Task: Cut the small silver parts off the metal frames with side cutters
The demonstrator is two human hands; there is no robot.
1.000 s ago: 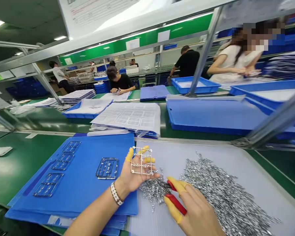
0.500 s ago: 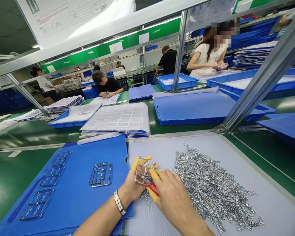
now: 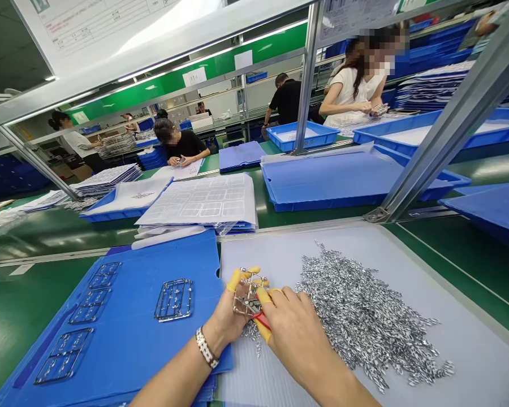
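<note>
My left hand (image 3: 225,315), with yellow finger covers, grips a small metal frame (image 3: 236,298) carrying small shiny parts, tilted up before me. My right hand (image 3: 299,325) is closed around red-handled nippers (image 3: 261,319), whose jaws are inside the frame. Whether the jaws touch a part cannot be made out. Below both hands lies a little heap of loose metal pieces (image 3: 251,330), partly hidden. To the right spreads a large pile of small silvery metal pieces (image 3: 360,316) on a white sheet (image 3: 407,254). Another frame (image 3: 173,301) rests on the blue sheet (image 3: 127,339) at left.
Three more frames (image 3: 63,356) lie along the blue sheet's left side. Beyond are a stack of white sheets (image 3: 199,198) and a blue tray (image 3: 322,178). A slanted metal post (image 3: 432,121) rises at right. Several people (image 3: 182,141) work across the bench.
The view has shifted slightly. Both hands keep hold of the frame and nippers; the nippers and right hand have turned a little against the frame.
</note>
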